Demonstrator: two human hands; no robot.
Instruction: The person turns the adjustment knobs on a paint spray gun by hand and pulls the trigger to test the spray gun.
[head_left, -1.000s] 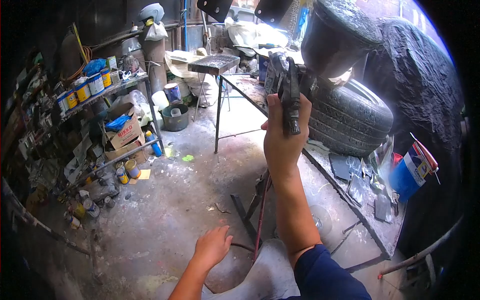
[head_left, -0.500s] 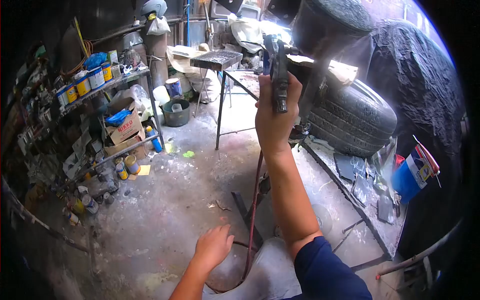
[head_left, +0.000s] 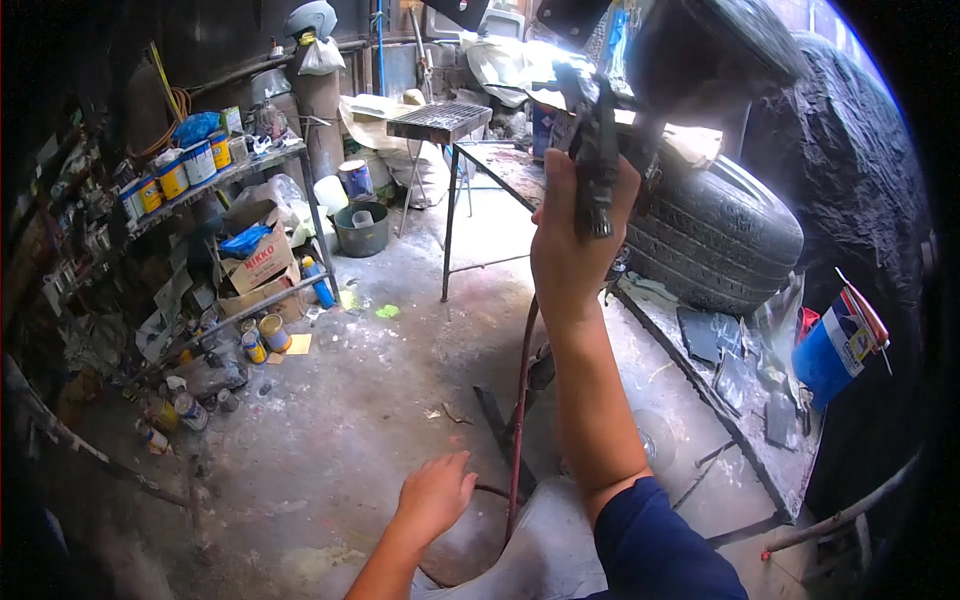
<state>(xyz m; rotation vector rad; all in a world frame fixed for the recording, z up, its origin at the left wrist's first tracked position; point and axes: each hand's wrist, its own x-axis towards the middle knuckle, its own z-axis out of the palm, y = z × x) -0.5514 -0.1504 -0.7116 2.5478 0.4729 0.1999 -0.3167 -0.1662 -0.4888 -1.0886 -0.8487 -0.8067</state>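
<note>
Raised in front of me, my right hand point(head_left: 583, 240) is wrapped round the handle of a dark spray gun point(head_left: 597, 165). A red hose point(head_left: 520, 420) hangs down below that hand. Just right of the gun is a dark rounded part point(head_left: 710, 60), its surface blurred; hazy mist shows near it. Behind and below it a black tire point(head_left: 710, 235) lies on the table. My left hand point(head_left: 437, 492) is low at the centre, over my light trousers, its fingers spread apart and holding nothing.
Paint cans point(head_left: 172, 178) line a metal shelf point(head_left: 225, 180) at the left, above a cardboard box point(head_left: 262, 262). A grill-topped stand point(head_left: 438, 122) and dark bucket point(head_left: 361, 232) stand farther back. On the right, a blue and white container point(head_left: 830, 350) sits by the table's edge point(head_left: 700, 395).
The spray gun and my right hand moved left, then back right. The view has shifted slightly. My left hand keeps its pose.
</note>
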